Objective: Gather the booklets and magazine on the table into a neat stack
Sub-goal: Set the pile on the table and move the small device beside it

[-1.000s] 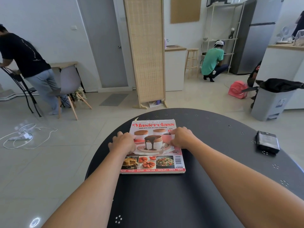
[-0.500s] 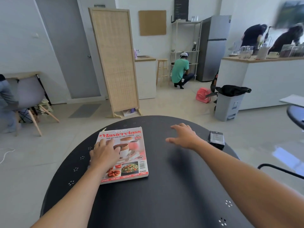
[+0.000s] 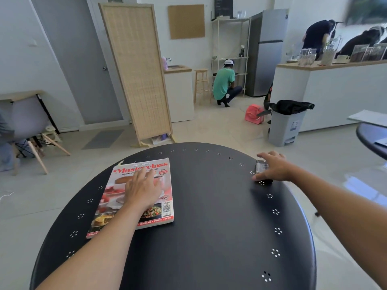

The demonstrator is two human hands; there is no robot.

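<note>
A red "Masterclass" cookbook magazine (image 3: 117, 193) lies face up on the left half of the round black table (image 3: 209, 237), with thinner booklets under it showing only as a pale corner at its far left. My left hand (image 3: 142, 189) rests flat on the cover, fingers spread. My right hand (image 3: 272, 167) is at the table's right edge, fingers curled over a small black device (image 3: 260, 166), thumb at its near side.
A second dark table (image 3: 372, 141) with papers stands at the right. Beyond the table are a grey bin (image 3: 287, 126), a rattan screen (image 3: 138, 74), a white chair (image 3: 27, 120) and a counter. One person crouches by the shelves; others stand behind the counter.
My right hand left the magazine and travelled right to the black device. The left hand stayed on the cover, now lying flat. My view turned to the right.
</note>
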